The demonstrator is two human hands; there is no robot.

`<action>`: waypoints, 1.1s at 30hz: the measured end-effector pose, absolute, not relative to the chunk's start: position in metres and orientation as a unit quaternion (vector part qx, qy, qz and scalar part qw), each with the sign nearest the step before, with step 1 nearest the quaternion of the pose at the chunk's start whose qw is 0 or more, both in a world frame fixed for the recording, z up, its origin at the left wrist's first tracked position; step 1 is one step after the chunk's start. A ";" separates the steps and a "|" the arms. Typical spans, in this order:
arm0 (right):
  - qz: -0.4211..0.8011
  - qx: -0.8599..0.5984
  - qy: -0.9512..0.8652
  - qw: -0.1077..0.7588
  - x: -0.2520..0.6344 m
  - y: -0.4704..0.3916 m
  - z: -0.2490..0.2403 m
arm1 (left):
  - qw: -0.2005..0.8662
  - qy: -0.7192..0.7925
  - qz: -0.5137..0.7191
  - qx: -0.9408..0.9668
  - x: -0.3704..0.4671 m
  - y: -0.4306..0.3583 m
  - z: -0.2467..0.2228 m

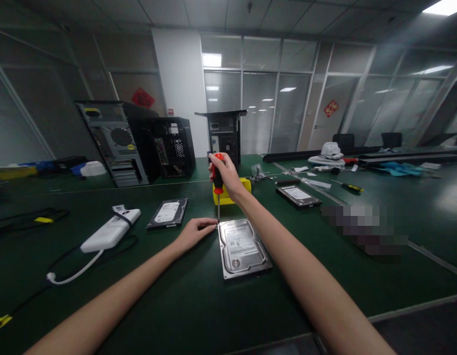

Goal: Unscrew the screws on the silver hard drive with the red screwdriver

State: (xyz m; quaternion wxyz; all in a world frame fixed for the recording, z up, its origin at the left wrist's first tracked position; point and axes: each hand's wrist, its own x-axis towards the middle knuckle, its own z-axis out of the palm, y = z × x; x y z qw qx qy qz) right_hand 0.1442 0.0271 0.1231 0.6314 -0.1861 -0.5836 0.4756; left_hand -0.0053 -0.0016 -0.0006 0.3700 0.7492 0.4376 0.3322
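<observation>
We have the right hand (227,173) closed around the screwdriver (218,184), shaft upright, tip at the drive's far left corner. Drive (241,246) lies flat, near middle of the desk (191,301). Our left hand (192,234) is partly closed, fingertips by that corner; we can't tell if they pinch anything. Risk: drive looks barely braced, so off-centre pressure could skid it; a tilted shaft could slip and jab our left fingertips.

The screwdriver (218,183) is red and black; the table (191,305), green.
</observation>
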 end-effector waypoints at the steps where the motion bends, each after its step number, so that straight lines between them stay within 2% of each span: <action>1: 0.485 -0.179 -0.582 0.628 0.144 0.027 0.124 | 0.371 0.438 0.332 0.748 -0.005 -0.002 0.000; 14: 0.520 -0.188 -0.585 0.593 0.149 0.022 0.132 | 0.359 0.445 0.325 0.753 -0.007 0.000 -0.003; 33: 0.422 -0.216 -0.616 0.629 0.148 0.027 0.124 | 0.360 0.442 0.320 0.757 -0.006 -0.004 0.003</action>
